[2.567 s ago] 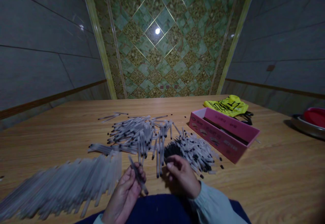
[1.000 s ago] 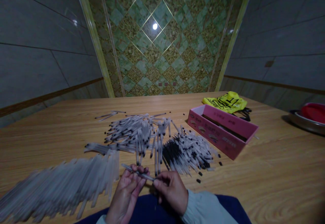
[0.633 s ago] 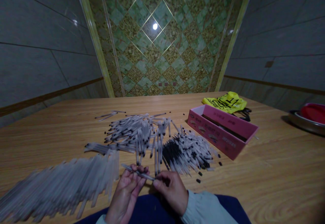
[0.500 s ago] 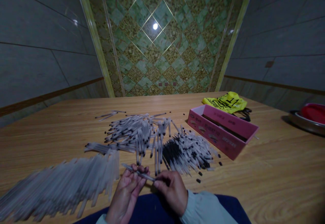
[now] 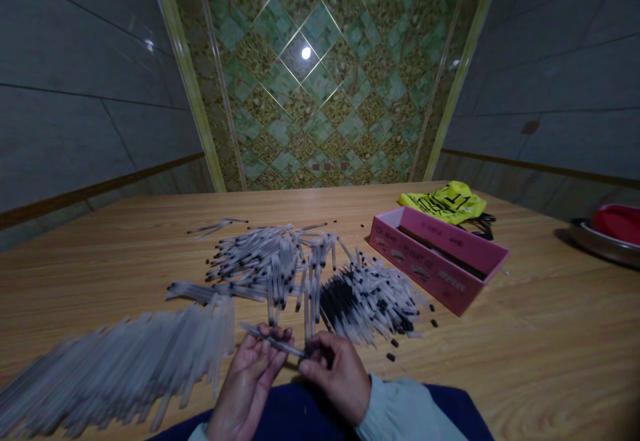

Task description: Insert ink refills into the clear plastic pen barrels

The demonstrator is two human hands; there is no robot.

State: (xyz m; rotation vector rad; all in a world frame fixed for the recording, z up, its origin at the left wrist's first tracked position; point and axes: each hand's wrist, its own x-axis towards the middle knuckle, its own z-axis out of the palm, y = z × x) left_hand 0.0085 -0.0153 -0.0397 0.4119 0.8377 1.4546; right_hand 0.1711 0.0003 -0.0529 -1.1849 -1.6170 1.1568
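Note:
Near the table's front edge I hold a slim translucent pen (image 5: 280,344), tilted down toward the right. My left hand (image 5: 255,371) is closed around its left and middle part, palm partly turned up. The thumb and fingers of my right hand (image 5: 340,371) pinch its right end, where a dark tip shows between them. Just beyond the hands lie a heap of pens with dark ends (image 5: 260,254) and a pile of short clear and black pen parts (image 5: 380,294). To the left of my left hand spreads a large row of clear tubes (image 5: 125,367).
An open pink box (image 5: 430,261) stands right of the piles, with a yellow bag (image 5: 445,202) behind it. Several small black caps (image 5: 391,357) lie loose on the wooden table (image 5: 540,334). A metal bowl with something red (image 5: 617,224) is at the far right.
My right hand's fingers have shifted slightly at the pen's right end. My left hand and the pen have stayed almost still.

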